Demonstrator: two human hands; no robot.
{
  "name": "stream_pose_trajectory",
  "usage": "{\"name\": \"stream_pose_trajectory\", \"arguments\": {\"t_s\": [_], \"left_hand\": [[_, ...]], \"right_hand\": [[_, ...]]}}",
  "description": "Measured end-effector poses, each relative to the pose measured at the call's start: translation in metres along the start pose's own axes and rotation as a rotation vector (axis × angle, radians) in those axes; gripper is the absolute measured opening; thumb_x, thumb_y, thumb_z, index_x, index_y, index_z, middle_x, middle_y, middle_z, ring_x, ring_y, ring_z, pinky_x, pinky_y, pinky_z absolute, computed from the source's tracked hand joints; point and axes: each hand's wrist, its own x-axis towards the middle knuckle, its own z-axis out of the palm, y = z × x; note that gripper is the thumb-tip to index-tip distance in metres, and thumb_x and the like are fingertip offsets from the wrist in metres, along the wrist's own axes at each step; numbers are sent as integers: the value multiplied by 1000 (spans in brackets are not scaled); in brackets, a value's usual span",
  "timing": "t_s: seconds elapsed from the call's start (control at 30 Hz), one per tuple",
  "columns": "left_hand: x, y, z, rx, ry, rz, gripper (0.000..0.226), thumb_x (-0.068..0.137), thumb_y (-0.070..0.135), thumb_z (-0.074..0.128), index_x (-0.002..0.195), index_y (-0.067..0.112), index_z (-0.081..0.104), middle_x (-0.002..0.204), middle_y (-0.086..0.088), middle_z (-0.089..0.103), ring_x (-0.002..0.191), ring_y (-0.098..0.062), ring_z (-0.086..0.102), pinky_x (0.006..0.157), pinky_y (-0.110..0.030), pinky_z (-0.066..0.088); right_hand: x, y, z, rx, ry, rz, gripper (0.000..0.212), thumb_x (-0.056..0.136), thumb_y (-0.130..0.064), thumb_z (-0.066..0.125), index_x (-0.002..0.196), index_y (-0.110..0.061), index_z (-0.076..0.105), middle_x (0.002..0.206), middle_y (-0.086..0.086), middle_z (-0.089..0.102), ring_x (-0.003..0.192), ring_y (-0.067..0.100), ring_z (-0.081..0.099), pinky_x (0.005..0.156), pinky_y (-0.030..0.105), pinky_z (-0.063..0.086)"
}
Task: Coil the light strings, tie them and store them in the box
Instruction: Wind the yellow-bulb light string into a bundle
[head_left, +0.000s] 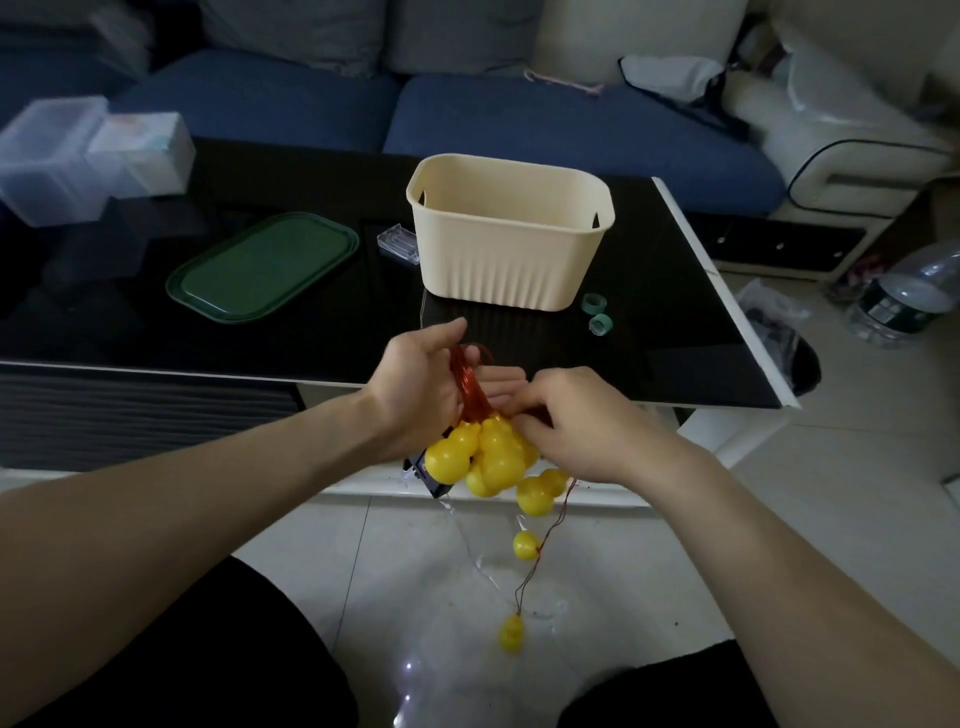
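Observation:
A light string with yellow gourd-shaped bulbs on red wire hangs in front of the table's near edge. My left hand has the coiled red wire looped around its straight fingers, and the bulbs bunch below it. My right hand pinches the wire at the bunch's right side. A loose tail with three bulbs dangles toward the floor. A dark battery case hangs under the bunch. The cream ribbed box stands open on the black table, beyond both hands.
A green lid lies left of the box, with a small clear case between them. Two green tape rolls sit at the box's right. Clear containers stand at the far left. A water bottle stands on the floor at right.

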Motion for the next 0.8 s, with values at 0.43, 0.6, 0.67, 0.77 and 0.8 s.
{"name": "stream_pose_trajectory", "arguments": {"t_s": [0.43, 0.6, 0.67, 0.77, 0.8], "left_hand": [[-8, -25, 6, 641, 5, 73, 48, 106, 33, 35, 105, -8, 61, 88, -25, 61, 72, -32, 57, 72, -38, 48], [-17, -23, 7, 910, -66, 54, 51, 106, 36, 35, 69, 8, 56, 60, -6, 55, 53, -17, 44, 51, -23, 41], [-16, -22, 5, 920, -53, 51, 42, 105, 31, 40, 72, 8, 54, 60, -6, 47, 50, -15, 37, 47, -23, 34], [-12, -21, 3, 876, 19, 23, 33, 103, 24, 46, 73, 11, 51, 60, -5, 36, 49, -14, 28, 45, -24, 25], [-11, -20, 2, 877, 27, 18, 32, 102, 23, 48, 73, 12, 51, 60, -4, 34, 49, -14, 27, 45, -24, 23]], "right_hand": [[4, -3, 1, 248, 222, 49, 41, 61, -18, 97, 63, -23, 56, 61, -4, 67, 53, 7, 64, 51, 23, 52], [2, 11, -7, 374, -6, 63, 42, 57, -45, 93, 69, -20, 63, 64, -1, 67, 58, 9, 58, 57, 29, 48], [0, 20, -12, 393, -50, 86, 43, 55, -54, 88, 77, -21, 70, 68, -2, 68, 61, 8, 60, 62, 30, 51], [-2, 30, -18, 377, -148, 104, 29, 67, -39, 90, 86, -22, 76, 68, -6, 69, 64, 5, 62, 66, 28, 53], [-2, 32, -17, 368, -169, 105, 23, 70, -33, 90, 85, -23, 76, 66, -8, 68, 63, 3, 61, 65, 25, 52]]}}
